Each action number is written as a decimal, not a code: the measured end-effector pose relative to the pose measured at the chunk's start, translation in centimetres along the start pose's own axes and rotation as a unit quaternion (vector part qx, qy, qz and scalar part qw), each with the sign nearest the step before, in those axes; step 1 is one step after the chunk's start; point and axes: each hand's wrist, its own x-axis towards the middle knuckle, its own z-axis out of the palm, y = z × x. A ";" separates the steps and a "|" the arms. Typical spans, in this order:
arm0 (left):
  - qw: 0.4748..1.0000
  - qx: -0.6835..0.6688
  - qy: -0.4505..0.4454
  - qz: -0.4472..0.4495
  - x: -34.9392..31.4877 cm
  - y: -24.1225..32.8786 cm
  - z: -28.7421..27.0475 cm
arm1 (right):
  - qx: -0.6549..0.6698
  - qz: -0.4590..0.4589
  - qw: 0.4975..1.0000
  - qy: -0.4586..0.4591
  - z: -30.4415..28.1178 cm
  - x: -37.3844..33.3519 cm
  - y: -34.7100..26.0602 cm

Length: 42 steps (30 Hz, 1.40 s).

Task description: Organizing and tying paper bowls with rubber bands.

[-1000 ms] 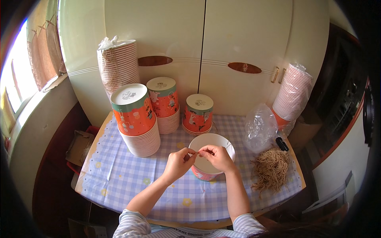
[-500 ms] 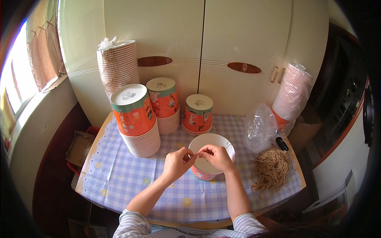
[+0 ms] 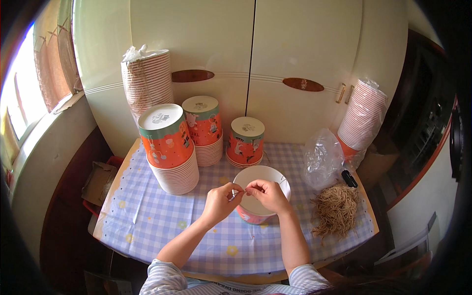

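A white paper bucket (image 3: 263,174) with a pink and green outside stands upright at the table's front middle, its mouth facing up. Over its near left rim, my left hand (image 3: 221,200) and my right hand (image 3: 268,195) meet with fingers pinched. Between the fingertips runs a short bit of thin string, mostly hidden by the fingers. A piece of string (image 3: 283,180) also shows at the bucket's right rim. To the right lies a loose heap of tan strings (image 3: 337,209).
Upside-down stacks of orange and green buckets (image 3: 164,135), (image 3: 202,125) stand at the left, a shorter one (image 3: 246,140) behind my bucket. Bagged stacks (image 3: 147,78), (image 3: 363,115) rise at both back corners. A clear plastic bag (image 3: 323,160) and a black object (image 3: 349,178) lie near the string heap.
My hands stay over the bucket's rim, still pinched together. The left fingers have shifted slightly. Nothing else has visibly moved.
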 end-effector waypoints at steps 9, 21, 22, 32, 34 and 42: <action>0.999 -0.020 0.004 -0.025 0.0 0.0 0.1 | -0.006 -0.011 1.000 -0.011 0.0 0.0 0.1; 0.997 -0.068 0.031 -0.012 0.1 -0.9 0.3 | -0.052 -0.043 0.997 -0.040 0.1 -0.1 0.0; 0.997 -0.068 0.031 -0.012 0.2 -1.1 0.2 | -0.051 -0.053 0.997 -0.032 0.1 -0.1 0.1; 0.997 -0.062 0.016 -0.032 0.2 -0.9 0.2 | 0.018 -0.058 0.998 -0.013 0.4 0.0 0.5; 0.997 -0.060 0.007 -0.038 0.2 -0.8 0.1 | 0.010 -0.060 0.998 -0.011 0.4 0.0 -0.2; 0.996 -0.089 0.005 -0.022 0.2 -0.3 0.0 | -0.047 -0.059 0.997 -0.014 0.5 -0.1 -0.2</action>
